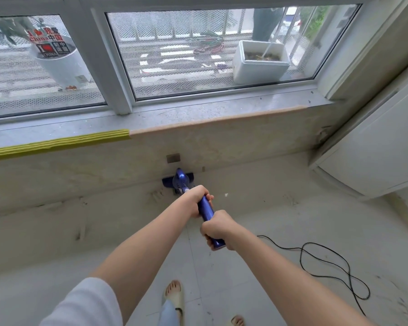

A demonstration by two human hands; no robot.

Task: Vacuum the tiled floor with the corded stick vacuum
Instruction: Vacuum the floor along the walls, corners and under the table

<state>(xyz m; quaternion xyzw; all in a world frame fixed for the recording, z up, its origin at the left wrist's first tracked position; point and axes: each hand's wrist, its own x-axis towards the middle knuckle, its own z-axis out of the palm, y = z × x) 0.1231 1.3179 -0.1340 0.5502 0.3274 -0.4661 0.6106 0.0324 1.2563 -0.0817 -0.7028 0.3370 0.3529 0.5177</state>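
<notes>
Grip: we held the blue stick vacuum [207,214] two-handed at frame centre, left hand [196,198] ahead, right hand [216,228] behind, both clenched round its handle; floor head [178,181] lay against the wall base; we judged short level strokes best, power cord [327,267] kept lower right.

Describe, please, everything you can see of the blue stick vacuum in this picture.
The stick vacuum is glossy metallic blue, seemingly plastic or metal, seen foreshortened from above. It leans away from the person, its dark floor head on the tiled floor at the base of the wall below the window sill. The left hand grips the handle higher along the tube, the right hand near its end. A black cord lies looped on the floor to the right.
</notes>
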